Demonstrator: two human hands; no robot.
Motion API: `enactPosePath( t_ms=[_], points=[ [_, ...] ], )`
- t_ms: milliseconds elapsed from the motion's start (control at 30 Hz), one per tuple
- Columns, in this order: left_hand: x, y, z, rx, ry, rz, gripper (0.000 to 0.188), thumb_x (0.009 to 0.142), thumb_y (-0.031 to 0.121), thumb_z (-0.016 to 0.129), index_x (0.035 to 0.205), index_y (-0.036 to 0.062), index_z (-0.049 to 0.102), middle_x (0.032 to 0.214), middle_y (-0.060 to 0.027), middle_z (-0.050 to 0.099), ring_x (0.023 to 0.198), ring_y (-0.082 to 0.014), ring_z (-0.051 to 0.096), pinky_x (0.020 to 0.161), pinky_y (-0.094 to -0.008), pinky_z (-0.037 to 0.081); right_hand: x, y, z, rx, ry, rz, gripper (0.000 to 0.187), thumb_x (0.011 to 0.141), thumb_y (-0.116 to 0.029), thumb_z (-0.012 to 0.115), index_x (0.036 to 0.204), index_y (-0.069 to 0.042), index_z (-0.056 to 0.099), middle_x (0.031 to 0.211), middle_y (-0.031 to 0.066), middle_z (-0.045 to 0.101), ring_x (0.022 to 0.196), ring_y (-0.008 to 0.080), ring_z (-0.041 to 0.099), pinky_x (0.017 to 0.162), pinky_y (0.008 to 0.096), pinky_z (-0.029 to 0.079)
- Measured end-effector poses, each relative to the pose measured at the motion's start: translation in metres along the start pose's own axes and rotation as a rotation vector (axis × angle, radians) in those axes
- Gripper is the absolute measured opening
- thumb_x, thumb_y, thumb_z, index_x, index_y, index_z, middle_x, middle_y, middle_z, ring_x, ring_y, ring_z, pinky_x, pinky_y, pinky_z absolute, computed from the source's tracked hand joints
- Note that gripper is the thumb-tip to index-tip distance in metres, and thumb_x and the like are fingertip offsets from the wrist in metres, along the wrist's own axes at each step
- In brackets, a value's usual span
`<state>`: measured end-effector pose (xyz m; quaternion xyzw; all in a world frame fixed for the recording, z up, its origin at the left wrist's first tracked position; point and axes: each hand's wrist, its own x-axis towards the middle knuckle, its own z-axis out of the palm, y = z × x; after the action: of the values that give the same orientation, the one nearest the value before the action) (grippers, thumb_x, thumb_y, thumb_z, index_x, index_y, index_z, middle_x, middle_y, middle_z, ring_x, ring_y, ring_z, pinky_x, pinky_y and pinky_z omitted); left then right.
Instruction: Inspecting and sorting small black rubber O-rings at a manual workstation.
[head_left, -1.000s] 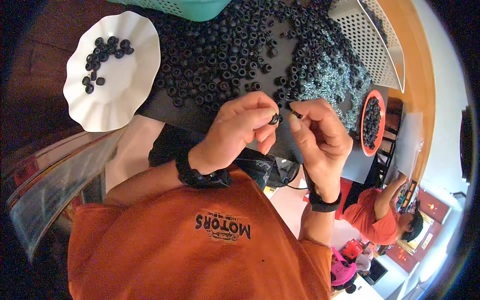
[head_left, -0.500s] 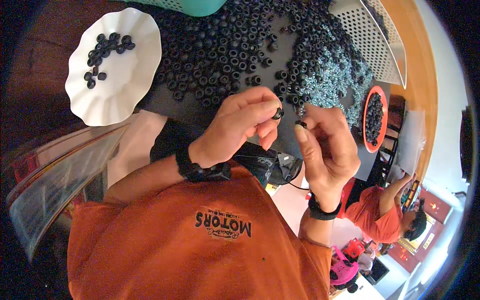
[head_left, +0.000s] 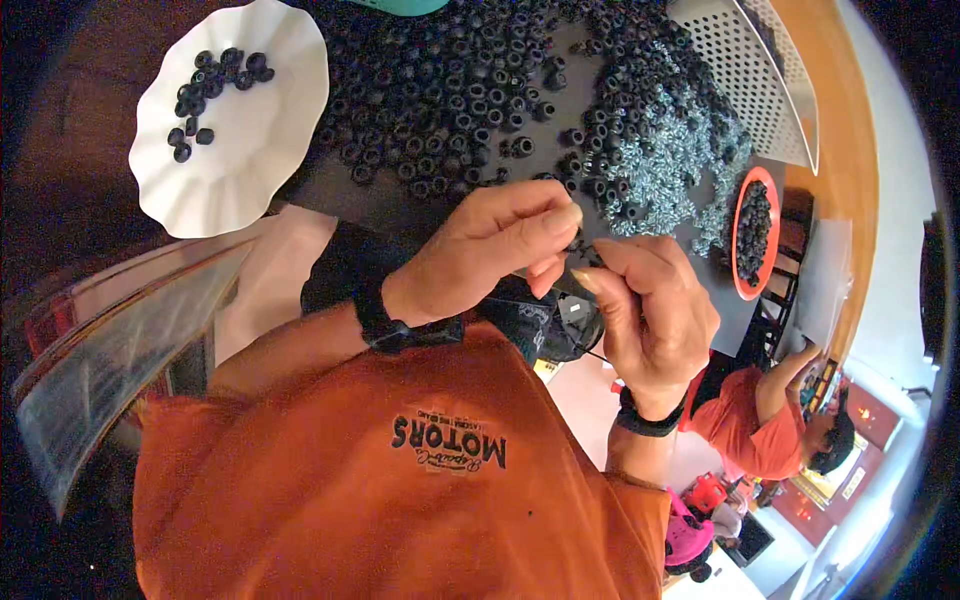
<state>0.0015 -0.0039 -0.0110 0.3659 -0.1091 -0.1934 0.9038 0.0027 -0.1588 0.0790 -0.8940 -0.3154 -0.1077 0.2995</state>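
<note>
My left hand (head_left: 490,245) is closed in a pinch, thumb against forefinger, on a small black plastic piece (head_left: 577,243) mostly covered by the fingertips. Close by on its right, my right hand (head_left: 655,310) pinches another small dark piece (head_left: 590,258), largely hidden. The fingertips of both hands nearly meet above the dark work surface's near edge. Just beyond them lie many loose black ring-like plastic pieces (head_left: 440,120) with open holes. A heap of small silvery springs (head_left: 660,165) lies beyond my right hand, among more black pieces.
A white wavy-edged plate (head_left: 255,150) with several black pieces stands at the far left. On the right are a red oval dish (head_left: 743,240) of black pieces and a white perforated basket (head_left: 740,75). A teal container (head_left: 400,5) shows at the top. Another person (head_left: 755,420) works at right.
My hands have come closer together, the left fingertips shifting slightly right. The pieces in the fingers, plainer before, are now mostly covered. The view has shifted slightly.
</note>
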Motion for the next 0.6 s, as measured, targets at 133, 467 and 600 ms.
enactPosePath(
  t_ms=[133, 467, 600],
  points=[
    [-0.001, 0.014, 0.003, 0.081, -0.029, -0.074, 0.026, 0.096, 0.029, 0.045, 0.091, 0.0053, 0.053, 0.066, 0.0011, 0.047, 0.06, -0.007, 0.047, 0.052, -0.0204, 0.036, 0.003, -0.002, -0.003, -0.05, -0.024, -0.053, 0.024, 0.073, -0.007, 0.073, 0.094, -0.005, 0.062, 0.08, 0.0087, 0.063, 0.063, 0.022, 0.063, 0.049, 0.0308, 0.049],
    [-0.002, 0.004, -0.001, 0.141, -0.016, -0.072, 0.034, 0.097, 0.036, 0.042, 0.095, 0.0048, 0.055, 0.075, -0.0006, 0.057, 0.062, -0.0061, 0.051, 0.051, -0.0195, 0.036, 0.003, -0.005, -0.001, -0.022, -0.04, -0.059, 0.024, 0.073, -0.007, 0.073, 0.095, -0.005, 0.062, 0.08, 0.0085, 0.063, 0.064, 0.0227, 0.064, 0.05, 0.0316, 0.049],
    [-0.002, 0.009, 0.002, 0.209, -0.014, -0.081, 0.035, 0.097, 0.036, 0.04, 0.092, 0.0045, 0.055, 0.076, 0.001, 0.054, 0.063, -0.0062, 0.05, 0.054, -0.0201, 0.036, 0.003, -0.007, 0.0, 0.062, -0.025, 0.017, 0.02, 0.071, -0.004, 0.074, 0.085, -0.001, 0.06, 0.073, 0.0114, 0.062, 0.061, 0.0219, 0.06, 0.052, 0.0296, 0.046]
  ],
)
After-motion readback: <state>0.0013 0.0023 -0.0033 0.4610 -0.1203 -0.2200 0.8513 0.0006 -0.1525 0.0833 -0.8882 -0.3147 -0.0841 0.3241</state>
